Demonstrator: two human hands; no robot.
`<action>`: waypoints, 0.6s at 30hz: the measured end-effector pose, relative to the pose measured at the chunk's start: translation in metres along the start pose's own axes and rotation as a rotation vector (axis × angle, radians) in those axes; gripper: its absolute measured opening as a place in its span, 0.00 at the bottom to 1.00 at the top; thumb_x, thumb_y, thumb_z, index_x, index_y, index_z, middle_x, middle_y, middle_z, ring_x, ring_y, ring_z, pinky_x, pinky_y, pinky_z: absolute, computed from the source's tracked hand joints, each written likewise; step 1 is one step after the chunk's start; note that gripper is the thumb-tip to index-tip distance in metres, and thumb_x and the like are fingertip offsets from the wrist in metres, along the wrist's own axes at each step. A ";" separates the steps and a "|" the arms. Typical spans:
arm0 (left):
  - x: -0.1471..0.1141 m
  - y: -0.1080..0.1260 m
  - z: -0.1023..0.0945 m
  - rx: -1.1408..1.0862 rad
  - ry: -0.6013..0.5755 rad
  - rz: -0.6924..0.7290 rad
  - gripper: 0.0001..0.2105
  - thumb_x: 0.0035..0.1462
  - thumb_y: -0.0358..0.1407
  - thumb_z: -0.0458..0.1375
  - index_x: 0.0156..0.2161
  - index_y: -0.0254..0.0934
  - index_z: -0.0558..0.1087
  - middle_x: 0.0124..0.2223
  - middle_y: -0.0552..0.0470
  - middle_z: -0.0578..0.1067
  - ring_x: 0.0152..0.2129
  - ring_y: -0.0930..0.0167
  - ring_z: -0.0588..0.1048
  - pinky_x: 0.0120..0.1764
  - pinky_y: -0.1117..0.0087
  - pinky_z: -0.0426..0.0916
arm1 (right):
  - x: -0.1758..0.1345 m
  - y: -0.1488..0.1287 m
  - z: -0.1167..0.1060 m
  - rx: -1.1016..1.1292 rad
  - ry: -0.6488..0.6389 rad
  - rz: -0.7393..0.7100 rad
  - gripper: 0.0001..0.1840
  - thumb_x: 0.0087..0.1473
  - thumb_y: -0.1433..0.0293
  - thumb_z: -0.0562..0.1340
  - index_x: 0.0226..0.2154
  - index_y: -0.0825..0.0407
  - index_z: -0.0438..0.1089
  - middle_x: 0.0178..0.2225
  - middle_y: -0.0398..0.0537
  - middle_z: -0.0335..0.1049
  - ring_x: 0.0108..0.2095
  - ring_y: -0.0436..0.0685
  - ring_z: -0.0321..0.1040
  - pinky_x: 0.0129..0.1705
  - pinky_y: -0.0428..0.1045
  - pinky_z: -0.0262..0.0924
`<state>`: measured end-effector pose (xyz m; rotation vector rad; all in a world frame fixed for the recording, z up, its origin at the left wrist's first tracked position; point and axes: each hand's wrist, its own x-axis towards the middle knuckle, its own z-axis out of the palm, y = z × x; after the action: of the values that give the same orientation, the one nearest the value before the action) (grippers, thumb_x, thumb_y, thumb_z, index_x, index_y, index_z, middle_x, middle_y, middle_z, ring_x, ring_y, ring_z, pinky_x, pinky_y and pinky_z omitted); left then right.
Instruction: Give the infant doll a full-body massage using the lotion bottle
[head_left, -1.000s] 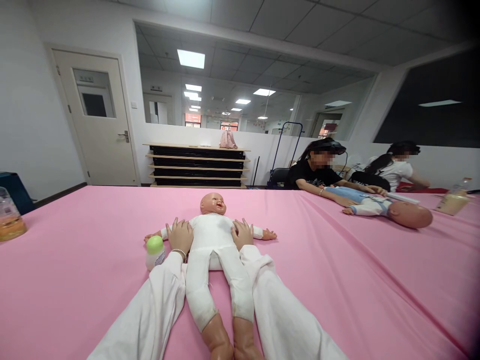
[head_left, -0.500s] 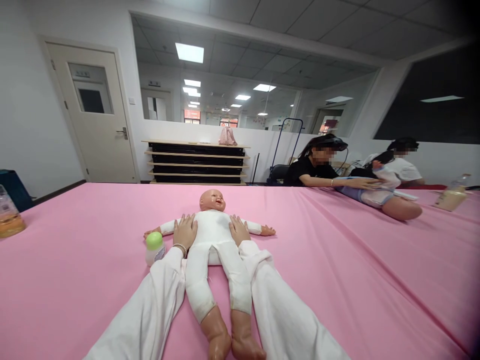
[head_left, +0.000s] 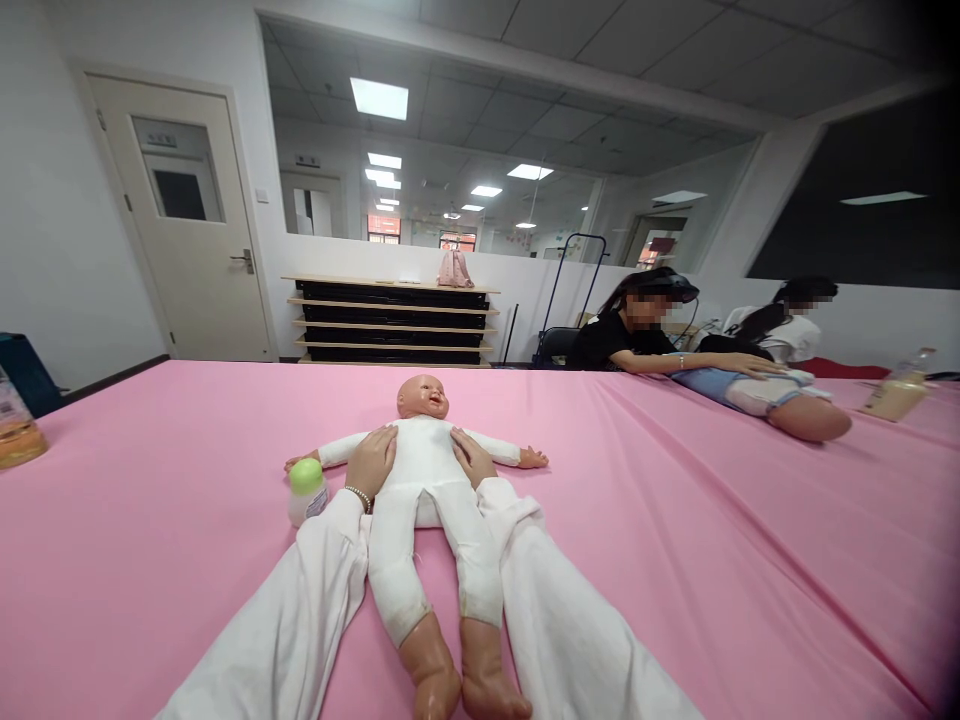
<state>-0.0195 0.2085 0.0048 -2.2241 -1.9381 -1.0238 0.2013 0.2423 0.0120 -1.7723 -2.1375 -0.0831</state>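
A baby doll [head_left: 427, 455] with a white cloth body lies on its back, head away from me and bare feet toward me. My left hand [head_left: 373, 460] rests along the left side of its torso, fingers stretched out and close together. Against the other side lies my right hand [head_left: 472, 460], its fingers likewise extended toward the doll's chest. Both hands touch the doll; their thumbs are hard to make out. Beside my left wrist, near the doll's outstretched hand, stands a small white bottle with a green cap [head_left: 307, 490].
A pink sheet [head_left: 187, 520] covers the table. At the left edge is a bottle of amber liquid [head_left: 19, 440]. On the right, a co-worker [head_left: 637, 330] reaches over another doll [head_left: 810, 415], near a bottle of pale liquid [head_left: 898, 390]. Another person [head_left: 795, 325] sits behind.
My hands have tilted inward against the doll's sides, their fingers closer together than before. The co-worker's doll, raised at one part earlier, now lies flatter under the co-worker's hand.
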 end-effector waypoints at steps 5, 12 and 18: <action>0.003 -0.003 0.007 -0.003 -0.115 -0.025 0.22 0.61 0.40 0.35 0.58 0.44 0.55 0.60 0.55 0.54 0.58 0.74 0.54 0.61 0.60 0.46 | 0.006 -0.001 0.001 0.001 -0.001 0.005 0.22 0.56 0.61 0.52 0.50 0.56 0.58 0.50 0.51 0.57 0.51 0.53 0.57 0.53 0.56 0.55; -0.002 -0.002 0.002 0.132 0.079 -0.256 0.20 0.58 0.37 0.39 0.49 0.36 0.68 0.52 0.49 0.67 0.56 0.66 0.57 0.60 0.53 0.41 | -0.001 0.001 0.000 -0.012 0.023 0.067 0.20 0.56 0.62 0.52 0.49 0.54 0.59 0.50 0.51 0.57 0.50 0.52 0.57 0.53 0.55 0.55; 0.000 -0.002 0.000 0.008 0.108 -0.120 0.21 0.59 0.37 0.37 0.45 0.36 0.70 0.48 0.51 0.70 0.49 0.74 0.65 0.56 0.69 0.56 | -0.001 0.002 -0.003 0.008 0.024 0.044 0.19 0.56 0.62 0.52 0.47 0.55 0.61 0.48 0.51 0.59 0.47 0.50 0.59 0.51 0.53 0.58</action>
<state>-0.0212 0.2088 0.0044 -2.0245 -2.0465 -1.1220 0.2039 0.2410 0.0145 -1.8034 -2.0786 -0.0846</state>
